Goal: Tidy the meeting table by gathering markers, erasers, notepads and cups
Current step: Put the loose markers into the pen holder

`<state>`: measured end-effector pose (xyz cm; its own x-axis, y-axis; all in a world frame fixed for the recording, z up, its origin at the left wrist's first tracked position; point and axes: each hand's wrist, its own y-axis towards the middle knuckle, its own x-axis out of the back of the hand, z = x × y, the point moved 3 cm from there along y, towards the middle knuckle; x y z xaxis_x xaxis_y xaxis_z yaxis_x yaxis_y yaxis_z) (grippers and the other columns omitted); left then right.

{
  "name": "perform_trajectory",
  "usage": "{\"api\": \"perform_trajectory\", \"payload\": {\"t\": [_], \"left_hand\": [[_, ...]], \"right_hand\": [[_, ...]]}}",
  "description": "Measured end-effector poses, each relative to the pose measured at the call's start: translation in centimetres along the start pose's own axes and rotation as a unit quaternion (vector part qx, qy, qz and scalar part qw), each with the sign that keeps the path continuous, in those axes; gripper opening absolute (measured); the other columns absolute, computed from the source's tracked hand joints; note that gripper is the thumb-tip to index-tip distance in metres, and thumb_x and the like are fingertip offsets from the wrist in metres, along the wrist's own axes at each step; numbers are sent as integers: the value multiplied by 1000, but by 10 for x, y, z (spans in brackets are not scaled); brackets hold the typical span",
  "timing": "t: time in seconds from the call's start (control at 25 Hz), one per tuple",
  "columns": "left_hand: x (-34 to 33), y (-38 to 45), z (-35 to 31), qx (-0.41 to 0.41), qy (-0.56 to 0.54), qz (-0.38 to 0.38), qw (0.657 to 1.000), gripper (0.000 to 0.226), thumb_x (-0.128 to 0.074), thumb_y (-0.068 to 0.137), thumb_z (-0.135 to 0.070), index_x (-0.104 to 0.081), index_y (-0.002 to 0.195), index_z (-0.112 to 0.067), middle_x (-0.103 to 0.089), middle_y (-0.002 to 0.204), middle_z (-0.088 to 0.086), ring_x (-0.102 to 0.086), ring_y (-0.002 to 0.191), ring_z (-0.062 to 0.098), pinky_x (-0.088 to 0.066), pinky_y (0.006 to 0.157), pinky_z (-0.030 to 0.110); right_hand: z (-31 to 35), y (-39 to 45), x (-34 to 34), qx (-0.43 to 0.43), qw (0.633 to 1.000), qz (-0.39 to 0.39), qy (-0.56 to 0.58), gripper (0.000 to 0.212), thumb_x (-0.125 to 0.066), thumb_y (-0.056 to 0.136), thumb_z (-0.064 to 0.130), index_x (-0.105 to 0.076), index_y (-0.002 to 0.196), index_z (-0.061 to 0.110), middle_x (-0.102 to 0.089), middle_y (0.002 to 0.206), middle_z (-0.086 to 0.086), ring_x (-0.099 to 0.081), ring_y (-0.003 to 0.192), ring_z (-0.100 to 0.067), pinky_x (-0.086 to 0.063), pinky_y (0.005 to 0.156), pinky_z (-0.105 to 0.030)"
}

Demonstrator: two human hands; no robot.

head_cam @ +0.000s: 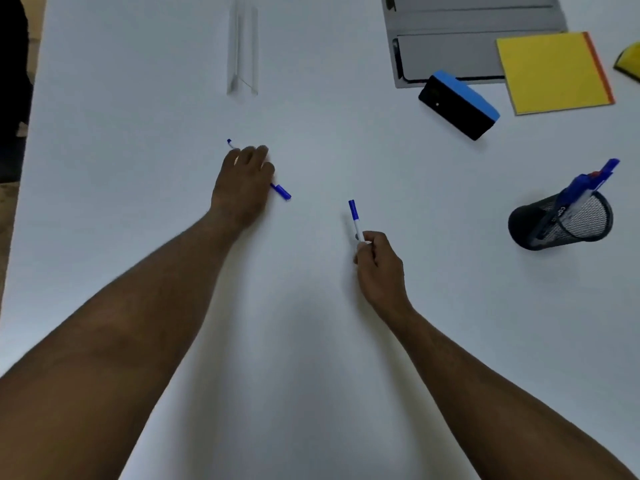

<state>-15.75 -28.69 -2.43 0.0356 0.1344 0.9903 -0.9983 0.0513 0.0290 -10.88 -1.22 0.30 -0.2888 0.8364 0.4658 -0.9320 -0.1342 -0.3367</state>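
Note:
My left hand (244, 183) lies over a blue-capped marker (282, 192) on the white table (138, 202), its fingers curled round the barrel; the marker's two ends stick out on either side of the hand. A second blue marker (354, 216) points up and away from my right hand (379, 268), which pinches its lower end. At the right a black mesh pen cup (561, 221) leans with several blue markers in it. A blue and black eraser (459, 105) lies at the upper right beside a yellow notepad (554, 72).
A grey folder or tablet case (450, 39) lies at the far right edge, partly under the notepad. A clear acrylic stand (242, 53) is at the far middle. A yellow object (628, 60) shows at the right border. The table's left edge runs along the frame's left side.

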Motion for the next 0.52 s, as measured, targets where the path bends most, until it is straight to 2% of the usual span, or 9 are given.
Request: {"api": "perform_trajectory", "payload": {"t": [0.12, 0.2, 0.24, 0.32, 0.36, 0.44, 0.52], "left_hand": [[15, -14, -16, 12, -6, 26, 1000, 34, -24, 77, 1, -57, 85, 5, -55, 89, 25, -53, 77, 39, -43, 80, 48], [28, -37, -34, 81, -91, 36, 992, 33, -20, 82, 0, -53, 87, 1, -54, 82, 20, -51, 71, 37, -41, 67, 42], [32, -50, -45, 141, -160, 50, 976, 24, -26, 89, -2, -49, 92, -3, -54, 83, 15, -51, 72, 35, -38, 64, 39], [44, -72, -74, 241, -317, 87, 913, 5, -37, 98, -10, -41, 99, -10, -57, 85, 9, -53, 73, 32, -40, 63, 37], [53, -82, -91, 264, -385, 85, 880, 3, -38, 100, -12, -40, 100, -10, -58, 85, 8, -55, 74, 30, -43, 64, 37], [75, -100, -127, 292, -492, 72, 817, 9, -36, 103, -13, -43, 102, -7, -59, 84, 7, -54, 72, 23, -45, 63, 32], [93, -113, -162, 339, -590, 74, 729, 16, -36, 104, -16, -48, 105, -5, -59, 82, 6, -52, 68, 18, -45, 62, 29]], "right_hand": [[-5, -23, 22, -24, 999, 26, 9, 18, -43, 99, 21, -60, 101, 17, -59, 72, -4, -43, 56, -10, -36, 54, -24], [-10, -37, 37, -45, 998, 36, 32, 19, -43, 99, 19, -61, 98, 16, -60, 72, 3, -47, 58, -10, -41, 59, -27], [-12, -44, 47, -55, 997, 32, 47, 18, -44, 98, 18, -62, 96, 16, -64, 74, 6, -52, 61, -10, -44, 63, -28], [-15, -53, 72, -62, 997, 9, 49, 16, -48, 96, 17, -63, 93, 16, -69, 83, 8, -62, 71, -10, -48, 69, -24], [-15, -56, 88, -58, 998, -9, 37, 14, -50, 95, 19, -64, 94, 17, -70, 87, 8, -63, 75, -10, -48, 68, -23], [-18, -59, 127, -49, 997, -61, 11, 11, -55, 94, 24, -65, 94, 19, -69, 89, 8, -60, 74, -8, -45, 64, -21], [-22, -58, 169, -31, 991, -127, 5, 8, -59, 93, 26, -65, 95, 22, -66, 89, 9, -58, 75, -5, -47, 66, -23]]}}
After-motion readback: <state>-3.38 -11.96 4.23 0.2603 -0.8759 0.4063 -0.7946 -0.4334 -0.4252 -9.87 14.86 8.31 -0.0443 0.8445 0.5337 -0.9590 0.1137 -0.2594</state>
